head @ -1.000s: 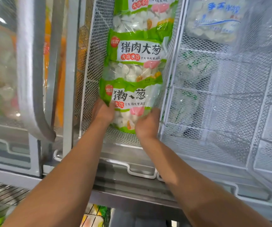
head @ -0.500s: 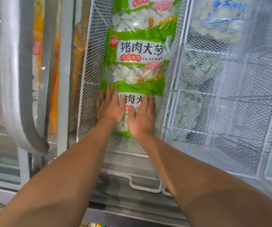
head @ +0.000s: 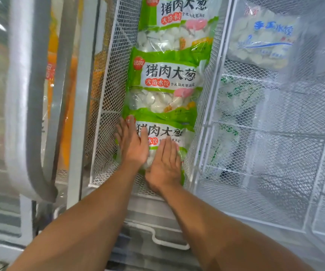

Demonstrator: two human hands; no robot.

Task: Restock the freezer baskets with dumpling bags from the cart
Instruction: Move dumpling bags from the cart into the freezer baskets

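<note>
Bag (head: 165,133) lay nearest you in the mesh basket (head: 107,90), overlapping two more bags. Your left hand (head: 132,145) and right hand (head: 165,165) pressed flat, fingers straight, gripping nothing. Film likely slippery, contents lumpy and shifting; you should hold its side edges.

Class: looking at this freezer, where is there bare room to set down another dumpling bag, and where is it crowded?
Free: the right-hand mesh basket, its near floor bare below the blue-lettered bag. Crowded: the middle basket, filled by three overlapping green dumpling bags; the left hand and right hand press flat on the nearest bag, leaving only a thin strip along its left wall.
</note>
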